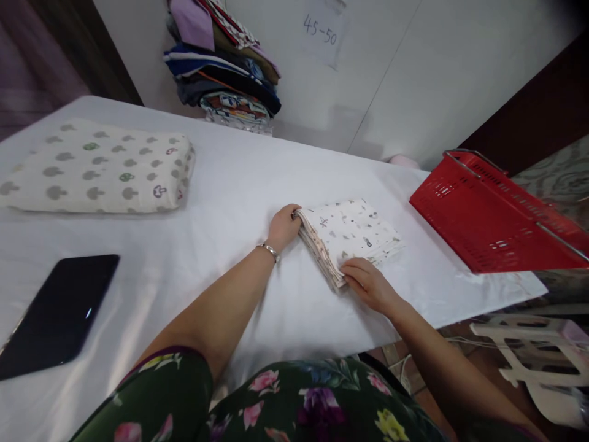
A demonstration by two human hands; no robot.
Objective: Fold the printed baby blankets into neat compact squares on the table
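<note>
A folded white cloth (352, 224) printed with small grey and brown figures lies on the white-covered table, its layered edges facing left. My left hand (284, 226), with a bracelet on the wrist, is closed on its far left corner, the fingertips partly hidden by the fabric. At the near corner, my right hand (370, 285) pinches the cloth's edge between thumb and fingers. Further left is a thicker folded cream blanket (105, 166) with grey, green and pink mushroom shapes; neither hand touches it.
A red plastic basket (488, 215) stands at the table's right end. The dark tablet (64, 310) lies on the white tablecloth (193, 294) at left. Beyond the far edge rises a pile of folded clothes (225, 67). A white plastic stool (536, 350) sits below, right.
</note>
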